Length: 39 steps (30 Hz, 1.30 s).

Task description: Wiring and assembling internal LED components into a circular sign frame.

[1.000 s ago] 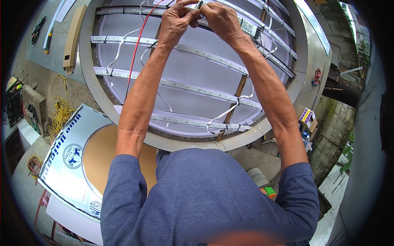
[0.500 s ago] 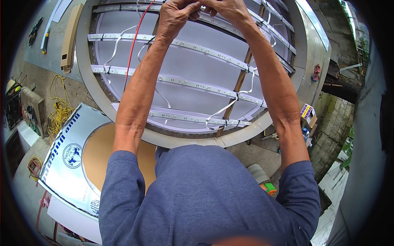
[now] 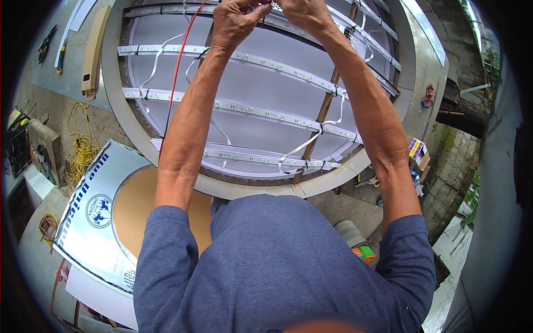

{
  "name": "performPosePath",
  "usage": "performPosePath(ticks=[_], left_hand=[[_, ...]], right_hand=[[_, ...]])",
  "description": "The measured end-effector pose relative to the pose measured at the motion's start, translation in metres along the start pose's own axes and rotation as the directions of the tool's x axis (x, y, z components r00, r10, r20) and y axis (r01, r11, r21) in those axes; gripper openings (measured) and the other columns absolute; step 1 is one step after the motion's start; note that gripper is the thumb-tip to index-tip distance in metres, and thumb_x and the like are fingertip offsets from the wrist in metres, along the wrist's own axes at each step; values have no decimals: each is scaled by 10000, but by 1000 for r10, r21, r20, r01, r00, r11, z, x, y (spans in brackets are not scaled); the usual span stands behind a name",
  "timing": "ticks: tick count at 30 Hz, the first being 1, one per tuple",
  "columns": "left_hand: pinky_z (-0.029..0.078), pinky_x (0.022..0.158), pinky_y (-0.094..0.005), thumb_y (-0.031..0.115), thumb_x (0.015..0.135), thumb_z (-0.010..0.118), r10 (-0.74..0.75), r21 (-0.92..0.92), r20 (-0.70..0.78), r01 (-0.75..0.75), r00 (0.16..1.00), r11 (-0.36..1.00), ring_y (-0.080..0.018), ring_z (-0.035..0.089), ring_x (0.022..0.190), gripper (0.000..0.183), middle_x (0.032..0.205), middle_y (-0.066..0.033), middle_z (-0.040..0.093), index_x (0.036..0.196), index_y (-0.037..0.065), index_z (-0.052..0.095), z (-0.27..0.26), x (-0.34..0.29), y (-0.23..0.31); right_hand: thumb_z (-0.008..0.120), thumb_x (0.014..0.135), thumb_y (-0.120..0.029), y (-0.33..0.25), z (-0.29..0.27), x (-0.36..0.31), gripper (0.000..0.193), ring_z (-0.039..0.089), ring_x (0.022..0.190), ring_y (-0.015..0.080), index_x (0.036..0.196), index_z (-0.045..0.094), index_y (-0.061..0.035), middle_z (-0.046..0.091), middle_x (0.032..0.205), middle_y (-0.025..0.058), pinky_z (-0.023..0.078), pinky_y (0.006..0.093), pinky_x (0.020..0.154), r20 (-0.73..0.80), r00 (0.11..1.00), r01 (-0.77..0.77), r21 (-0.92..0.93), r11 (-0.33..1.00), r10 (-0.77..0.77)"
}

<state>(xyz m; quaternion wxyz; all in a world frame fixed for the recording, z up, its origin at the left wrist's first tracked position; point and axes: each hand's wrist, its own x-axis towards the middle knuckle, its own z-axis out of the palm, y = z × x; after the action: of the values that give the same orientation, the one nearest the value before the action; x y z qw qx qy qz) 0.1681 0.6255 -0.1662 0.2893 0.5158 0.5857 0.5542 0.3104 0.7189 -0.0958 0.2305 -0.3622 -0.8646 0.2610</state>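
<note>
At the top edge of the view, my left hand (image 3: pixel 237 25) and my right hand (image 3: pixel 306 18) meet over a large round frame (image 3: pixel 244 191). Both have thumb and fingers pinched together, partly cut off by the edge; what they hold is too small and hidden to name. A perforated metal piece shows between them. White LED strips (image 3: pixel 277 67) cross the frame in rows, tied with black ties to wooden bars (image 3: pixel 325 108) and linked by white wires (image 3: pixel 156 67). A red wire (image 3: pixel 179 69) runs down past my left forearm.
A long cardboard box (image 3: pixel 95 50), pliers (image 3: pixel 46 44) and a yellow-handled cutter (image 3: pixel 61 57) lie at the far left. Tangled yellow cord (image 3: pixel 80 154) lies left of the frame, above a printed panel (image 3: pixel 78 213) with a round opening. Right, a small purple-yellow box (image 3: pixel 416 147) stands.
Both hands have shifted slightly; my right hand is a little higher and further left. The red wire has swung slightly left at its lower end.
</note>
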Motion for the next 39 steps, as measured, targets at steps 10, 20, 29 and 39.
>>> performPosePath(ticks=[10, 20, 29, 39], left_hand=[[566, 754, -227, 183, 834, 805, 63, 115, -81, -53, 995, 992, -79, 678, 831, 144, 913, 12, 720, 959, 113, 789, 4, -18, -6], [547, 700, -228, 186, 810, 819, 117, 234, -62, -99, 991, 967, -84, 632, 757, 137, 874, 29, 697, 935, 135, 795, 9, -24, -20], [552, 693, -244, 120, 784, 811, 113, 352, -48, -89, 992, 932, -98, 632, 702, 158, 888, 1, 697, 934, 87, 773, 12, -28, -19], [576, 721, -288, 102, 802, 795, 139, 374, -42, -114, 989, 920, -181, 725, 787, 177, 893, -75, 736, 964, 41, 756, 14, -26, -19]], right_hand=[[608, 927, -198, -35, -37, -4, 223, 658, 789, 260, 918, 659, 19, 701, 829, 161, 518, 395, 716, 70, 985, -163, 95, 982, 157], [604, 930, -185, -38, -47, -10, 204, 658, 758, 205, 938, 668, 9, 706, 817, 121, 518, 348, 694, 42, 980, -199, 221, 955, 194], [642, 931, -163, -44, -57, -16, 173, 649, 728, 155, 937, 671, 8, 702, 812, 102, 514, 308, 639, 87, 993, -95, 233, 968, 76], [531, 1024, -115, -32, -35, -20, 130, 657, 768, 157, 1032, 578, 6, 676, 915, 113, 552, 281, 655, 280, 952, -294, 723, 625, 124]])
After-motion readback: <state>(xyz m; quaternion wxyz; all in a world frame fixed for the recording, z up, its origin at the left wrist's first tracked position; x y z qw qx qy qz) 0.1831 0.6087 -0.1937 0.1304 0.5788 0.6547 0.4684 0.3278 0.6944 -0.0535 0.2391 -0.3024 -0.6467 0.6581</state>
